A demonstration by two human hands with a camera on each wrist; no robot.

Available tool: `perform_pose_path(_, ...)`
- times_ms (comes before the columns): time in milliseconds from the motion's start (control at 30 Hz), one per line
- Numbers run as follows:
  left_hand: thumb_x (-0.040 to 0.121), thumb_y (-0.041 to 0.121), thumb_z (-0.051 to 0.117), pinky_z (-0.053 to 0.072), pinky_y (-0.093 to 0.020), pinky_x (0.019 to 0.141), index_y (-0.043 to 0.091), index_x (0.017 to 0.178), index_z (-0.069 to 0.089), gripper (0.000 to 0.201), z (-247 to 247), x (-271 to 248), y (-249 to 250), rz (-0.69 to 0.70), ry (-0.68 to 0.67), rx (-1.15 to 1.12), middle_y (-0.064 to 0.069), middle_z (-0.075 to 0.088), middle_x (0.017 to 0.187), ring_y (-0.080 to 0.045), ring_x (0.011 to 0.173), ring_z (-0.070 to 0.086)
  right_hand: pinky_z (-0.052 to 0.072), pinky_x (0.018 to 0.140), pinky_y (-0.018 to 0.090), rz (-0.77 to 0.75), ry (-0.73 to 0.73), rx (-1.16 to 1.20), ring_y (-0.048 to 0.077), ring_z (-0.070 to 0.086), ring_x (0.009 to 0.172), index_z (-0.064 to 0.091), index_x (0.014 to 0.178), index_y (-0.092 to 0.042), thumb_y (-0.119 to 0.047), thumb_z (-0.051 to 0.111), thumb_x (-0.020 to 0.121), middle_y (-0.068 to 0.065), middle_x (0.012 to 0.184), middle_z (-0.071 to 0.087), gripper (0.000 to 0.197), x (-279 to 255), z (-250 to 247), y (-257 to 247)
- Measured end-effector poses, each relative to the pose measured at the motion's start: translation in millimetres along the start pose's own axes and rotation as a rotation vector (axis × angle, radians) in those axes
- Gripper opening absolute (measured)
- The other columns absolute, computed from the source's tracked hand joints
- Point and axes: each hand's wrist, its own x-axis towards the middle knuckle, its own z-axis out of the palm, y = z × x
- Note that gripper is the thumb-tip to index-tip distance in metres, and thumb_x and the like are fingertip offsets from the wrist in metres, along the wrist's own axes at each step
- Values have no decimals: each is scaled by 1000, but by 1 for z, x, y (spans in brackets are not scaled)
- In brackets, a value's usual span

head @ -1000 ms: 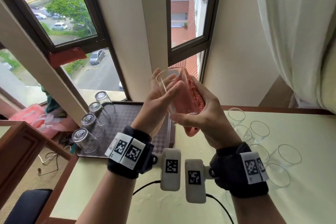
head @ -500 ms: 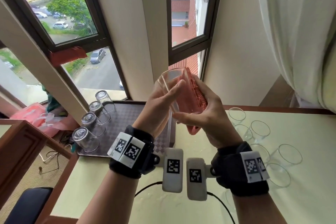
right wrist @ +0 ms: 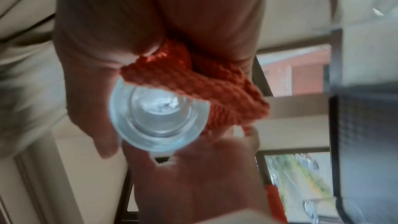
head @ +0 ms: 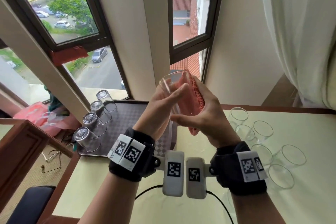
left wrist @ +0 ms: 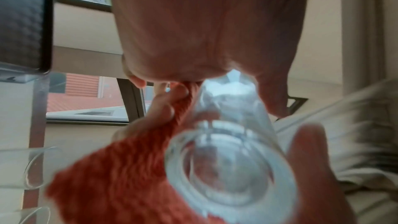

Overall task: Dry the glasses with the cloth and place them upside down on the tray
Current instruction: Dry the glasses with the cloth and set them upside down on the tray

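your left hand (head: pixel 161 103) grips the clear glass (head: pixel 174 94) above the table's (head: pixel 127 178) far edge — mouth up, tilted. your right hand (head: pixel 203 114) presses the orange knitted cloth (head: pixel 192 94) against its right side. left, four glasses (head: pixel 94 120) stand inverted on the dark tray (head: pixel 125 122).

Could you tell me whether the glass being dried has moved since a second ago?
No, barely: the glass stays raised in front of the window post, above the tray's right edge, with only a slight turn against the cloth.
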Motion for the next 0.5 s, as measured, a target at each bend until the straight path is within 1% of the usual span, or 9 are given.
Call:
perform_pose_path(67, 90, 42, 54, 48, -55, 104, 4, 140, 46, 64, -1, -1, -2, -13, 8, -34, -31, 54, 124, -40, 119, 57, 55, 97, 39, 60, -52, 286, 23, 63, 120, 41, 147, -20, -22, 86, 61, 1, 126, 64, 97, -4, 0, 0)
perform_pose_path(100, 87, 47, 55, 43, -60, 107, 4, 143, 43, 71, -3, -2, -3, -23, 4, -53, -35, 49, 131, -44, 121, 53, 55, 96, 41, 84, -53, 375, 27, 63, 119, 43, 146, -19, -20, 83, 61, 6, 126, 64, 94, -5, 0, 1)
perform_pose_path(133, 85, 50, 55, 40, -60, 109, 6, 144, 44, 74, -6, -2, -5, -32, -5, -64, -35, 46, 136, -44, 124, 51, 54, 96, 42, 98, -47, 409, 29, 64, 118, 44, 146, -18, -18, 82, 61, 10, 126, 63, 93, -6, -1, 2)
perform_pose_path(200, 82, 50, 58, 44, -49, 108, 9, 139, 50, 71, -11, -3, -6, -37, 24, -32, -28, 50, 138, -39, 129, 51, 55, 97, 43, 80, -17, 336, 27, 64, 117, 46, 144, -19, -19, 85, 61, 8, 125, 64, 91, -5, -2, 2)
perform_pose_path(267, 87, 39, 62, 46, -32, 95, 7, 136, 53, 59, -16, -1, -6, -43, 63, -9, -19, 59, 134, -24, 124, 58, 55, 98, 41, 22, 44, 151, 17, 64, 118, 46, 140, -28, -21, 88, 62, -3, 124, 65, 89, -2, -4, -1)
perform_pose_path(333, 98, 22, 55, 46, -29, 88, 2, 128, 55, 35, -15, 0, -2, -47, 41, 4, -12, 67, 120, -16, 110, 64, 53, 100, 32, -41, 66, -18, 5, 61, 120, 39, 145, -30, -27, 87, 62, -16, 125, 60, 96, 1, -1, -2)
perform_pose_path(400, 96, 19, 48, 52, -24, 80, 6, 112, 60, 24, -10, 0, 1, -22, 2, 11, -5, 67, 96, -10, 90, 67, 51, 101, 26, -68, 46, -100, 1, 57, 123, 33, 152, -23, -30, 87, 63, -21, 128, 55, 104, 3, 5, -1)
perform_pose_path(467, 91, 25, 50, 55, -24, 80, 7, 110, 61, 28, -6, -1, 5, 22, 9, -1, -5, 65, 92, -11, 88, 67, 52, 99, 26, -56, 10, -22, 5, 59, 122, 37, 148, -24, -24, 87, 64, -16, 127, 59, 98, 5, 8, -1)
perform_pose_path(500, 90, 29, 53, 57, -31, 86, 3, 117, 59, 38, -6, -2, 6, 37, 10, -16, -11, 64, 99, -16, 95, 67, 53, 98, 27, -35, -13, 67, 9, 62, 121, 43, 143, -28, -19, 87, 64, -12, 124, 64, 91, 5, 9, -2)
